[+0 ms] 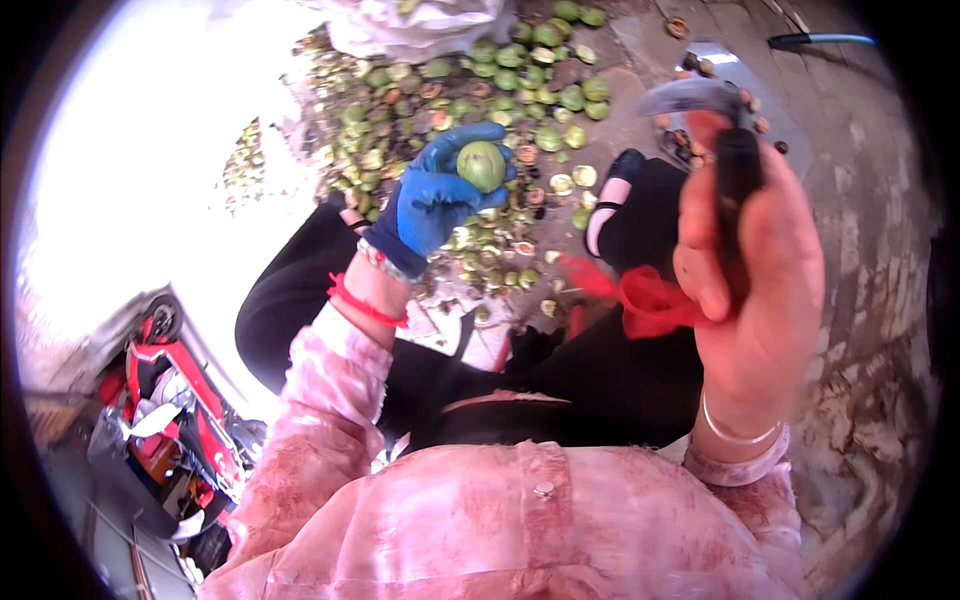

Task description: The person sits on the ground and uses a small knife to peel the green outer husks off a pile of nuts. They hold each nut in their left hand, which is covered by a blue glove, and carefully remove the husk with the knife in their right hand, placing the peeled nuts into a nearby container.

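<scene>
A round green fruit, apparently a walnut in its husk (481, 166), is held between the fingers and thumb of my left hand (442, 187), which wears a blue glove. My bare right hand (757, 247) is raised on the right, gripping the black handle of a tool with a curved metal blade (686, 97); motion blurs the blade. Red cloth (652, 304) hangs by the right hand. Blade and green fruit are apart.
Many green fruits (506, 79) and split husks (583, 175) cover the ground ahead. Brown nuts lie on a pale sheet or tray (787, 97) beyond the right hand. A white sack (412, 30) stands at the top. A red motorcycle (180, 375) is at lower left.
</scene>
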`<control>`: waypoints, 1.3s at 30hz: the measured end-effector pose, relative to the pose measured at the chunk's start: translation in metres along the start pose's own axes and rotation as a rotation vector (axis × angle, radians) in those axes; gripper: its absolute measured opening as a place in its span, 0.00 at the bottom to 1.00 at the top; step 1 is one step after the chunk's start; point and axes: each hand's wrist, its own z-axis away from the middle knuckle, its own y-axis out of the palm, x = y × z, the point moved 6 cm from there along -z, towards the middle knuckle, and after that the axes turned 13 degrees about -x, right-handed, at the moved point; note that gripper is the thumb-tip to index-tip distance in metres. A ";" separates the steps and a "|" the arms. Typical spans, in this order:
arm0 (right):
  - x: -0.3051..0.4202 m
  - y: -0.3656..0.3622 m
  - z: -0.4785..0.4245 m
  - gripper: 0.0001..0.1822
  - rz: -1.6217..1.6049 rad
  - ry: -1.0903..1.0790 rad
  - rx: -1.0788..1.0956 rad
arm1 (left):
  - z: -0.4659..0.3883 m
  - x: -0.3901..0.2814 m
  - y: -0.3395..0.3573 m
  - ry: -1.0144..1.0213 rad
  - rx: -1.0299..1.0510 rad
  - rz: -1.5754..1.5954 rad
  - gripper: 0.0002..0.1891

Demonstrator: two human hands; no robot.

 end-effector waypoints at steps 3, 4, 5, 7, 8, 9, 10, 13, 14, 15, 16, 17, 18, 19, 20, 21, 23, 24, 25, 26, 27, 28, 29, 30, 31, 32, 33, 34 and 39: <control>-0.017 0.037 0.023 0.18 0.200 -0.065 0.199 | 0.058 -0.014 -0.006 0.071 0.144 0.159 0.37; -0.025 0.047 0.029 0.17 0.379 -0.254 0.245 | 0.078 -0.018 0.001 0.111 0.096 0.219 0.39; -0.034 0.058 0.037 0.15 0.557 -0.447 0.285 | 0.090 -0.018 -0.001 0.088 0.097 0.267 0.37; -0.049 0.078 0.055 0.12 0.734 -0.548 0.363 | 0.117 -0.014 -0.010 0.114 0.081 0.330 0.30; -0.057 0.087 0.061 0.11 0.784 -0.564 0.413 | 0.126 -0.012 -0.017 0.128 0.052 0.349 0.28; -0.067 0.095 0.067 0.11 0.843 -0.580 0.468 | 0.130 -0.006 -0.028 0.143 0.023 0.379 0.27; -0.076 0.098 0.071 0.11 0.858 -0.587 0.481 | 0.134 0.000 -0.034 0.150 0.004 0.411 0.26; -0.106 0.099 0.081 0.12 0.884 -0.556 0.495 | 0.146 0.009 -0.046 0.212 -0.013 0.388 0.24; -0.113 0.098 0.085 0.12 0.878 -0.514 0.484 | 0.148 0.013 -0.052 0.203 0.010 0.400 0.24; -0.120 0.097 0.088 0.12 0.869 -0.469 0.474 | 0.150 0.015 -0.054 0.218 0.031 0.402 0.25; -0.126 0.093 0.091 0.12 0.848 -0.424 0.455 | 0.151 0.016 -0.055 0.232 0.053 0.402 0.26; -0.128 0.092 0.095 0.12 0.839 -0.422 0.438 | 0.151 0.017 -0.054 0.246 0.074 0.402 0.26; -0.133 0.092 0.101 0.12 0.835 -0.439 0.449 | 0.154 0.016 -0.052 0.293 0.036 0.357 0.24; -0.135 0.093 0.106 0.12 0.831 -0.456 0.459 | 0.151 0.019 -0.053 0.313 0.029 0.349 0.24; -0.135 0.093 0.109 0.12 0.859 -0.487 0.463 | 0.145 0.022 -0.055 0.333 0.022 0.340 0.24; -0.135 0.094 0.112 0.12 0.880 -0.518 0.463 | 0.143 0.022 -0.055 0.352 0.014 0.325 0.24; -0.134 0.093 0.112 0.12 0.896 -0.551 0.430 | 0.143 0.027 -0.058 0.298 -0.048 0.307 0.23; -0.135 0.091 0.111 0.12 0.886 -0.550 0.395 | 0.143 0.028 -0.062 0.292 -0.069 0.294 0.23; -0.135 0.089 0.110 0.12 0.877 -0.548 0.362 | 0.142 0.029 -0.065 0.285 -0.090 0.280 0.23; -0.134 0.091 0.111 0.11 0.900 -0.604 0.361 | 0.141 0.030 -0.067 0.282 -0.111 0.267 0.22; -0.133 0.094 0.112 0.11 0.922 -0.657 0.358 | 0.141 0.030 -0.066 0.276 -0.131 0.254 0.22; -0.133 0.096 0.113 0.11 0.945 -0.710 0.355 | 0.141 0.030 -0.066 0.270 -0.152 0.240 0.21; -0.136 0.099 0.113 0.11 1.000 -0.762 0.381 | 0.138 0.031 -0.071 0.284 -0.213 0.186 0.21; -0.141 0.102 0.114 0.11 1.057 -0.811 0.407 | 0.136 0.033 -0.076 0.295 -0.274 0.131 0.21; -0.147 0.103 0.114 0.11 1.113 -0.860 0.433 | 0.135 0.034 -0.080 0.306 -0.335 0.075 0.20; -0.153 0.104 0.114 0.11 1.124 -0.891 0.451 | 0.132 0.037 -0.083 0.301 -0.366 0.076 0.19; -0.159 0.105 0.113 0.10 1.136 -0.892 0.453 | 0.131 0.038 -0.084 0.297 -0.397 0.079 0.19; -0.164 0.106 0.113 0.10 1.147 -0.892 0.454 | 0.130 0.040 -0.085 0.293 -0.429 0.081 0.18; -0.176 0.106 0.116 0.10 1.231 -0.826 0.495 | 0.140 0.035 -0.075 0.379 -0.452 -0.235 0.15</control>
